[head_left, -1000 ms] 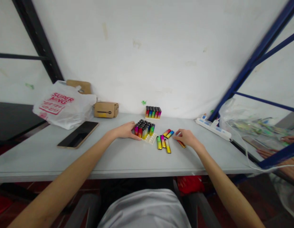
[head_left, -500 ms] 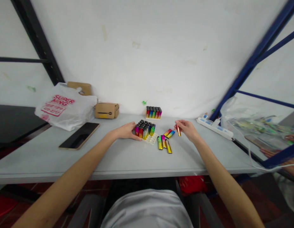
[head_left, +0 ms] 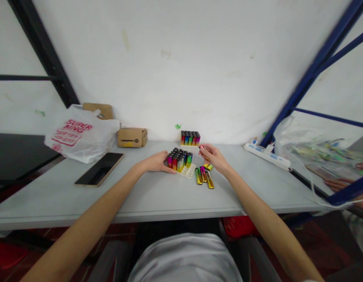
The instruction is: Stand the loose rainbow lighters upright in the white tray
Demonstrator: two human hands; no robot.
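A white tray on the grey table holds several upright rainbow-coloured lighters. My left hand rests against the tray's left side, fingers curled round it. My right hand hovers just right of the tray, pinching one lighter by its fingertips above the table. Several loose lighters lie flat in front of the right hand. A second, smaller rack of lighters stands by the wall.
A phone lies at the left, with a white plastic bag and a small cardboard box behind it. A white power strip lies at the right by the blue frame. Another person's hand shows at the far right.
My right hand picked a lighter up from the table and carried it left towards the tray. My left hand has stayed against the tray.
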